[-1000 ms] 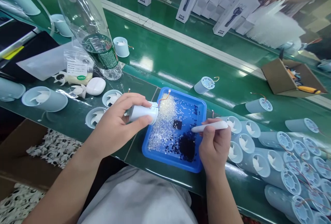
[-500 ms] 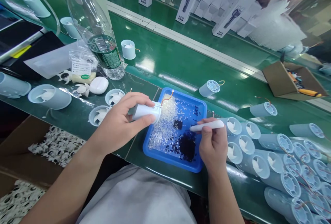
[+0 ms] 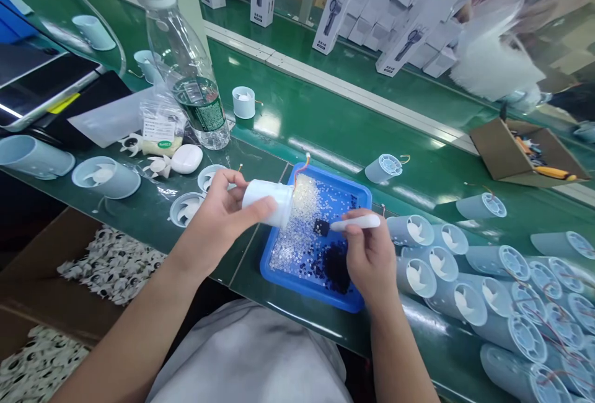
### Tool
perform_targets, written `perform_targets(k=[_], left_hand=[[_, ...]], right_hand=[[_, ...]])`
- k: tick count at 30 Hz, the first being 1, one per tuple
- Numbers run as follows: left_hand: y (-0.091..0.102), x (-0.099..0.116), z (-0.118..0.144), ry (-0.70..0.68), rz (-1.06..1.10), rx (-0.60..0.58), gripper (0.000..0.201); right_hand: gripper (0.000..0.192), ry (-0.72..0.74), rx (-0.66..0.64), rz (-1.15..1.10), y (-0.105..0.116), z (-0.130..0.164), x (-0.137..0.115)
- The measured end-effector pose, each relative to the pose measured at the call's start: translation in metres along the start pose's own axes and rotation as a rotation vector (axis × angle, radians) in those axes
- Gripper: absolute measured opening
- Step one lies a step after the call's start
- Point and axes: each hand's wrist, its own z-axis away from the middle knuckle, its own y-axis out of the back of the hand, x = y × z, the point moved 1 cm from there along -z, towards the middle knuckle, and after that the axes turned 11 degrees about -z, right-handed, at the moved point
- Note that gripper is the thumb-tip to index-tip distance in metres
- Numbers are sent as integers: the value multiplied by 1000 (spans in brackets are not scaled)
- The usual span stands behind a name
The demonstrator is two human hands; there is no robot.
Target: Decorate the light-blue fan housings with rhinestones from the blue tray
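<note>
Pale-blue cylinder (image 3: pixel 284 203): smooth, glossy, tilted on its side, orange wire lead (image 3: pixel 300 172) at its right end, held over the left part of the blue tray (image 3: pixel 307 293) between thumb and fingers of the left hand (image 3: pixel 218 220); right hand (image 3: pixel 372 254) grips white pen-like tool (image 3: pixel 357 223), tip beside black square (image 3: pixel 320 228). More cylinders (image 3: pixel 465 299) crowd the tray's right; open green surface (image 3: pixel 302 115) extends beyond its far edge
</note>
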Motion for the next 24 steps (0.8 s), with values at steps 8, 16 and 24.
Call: perform_targets(k=[8, 16, 24], left_hand=[[-16, -1, -2, 34, 274, -101, 13], [-33, 1, 7, 40, 212, -159, 16], [-36, 4, 16, 21, 151, -179, 18]], right_hand=[[11, 17, 205, -337, 1, 9, -45], [19, 3, 242, -560, -2, 24, -70], [21, 24, 172, -635, -2, 21, -69]])
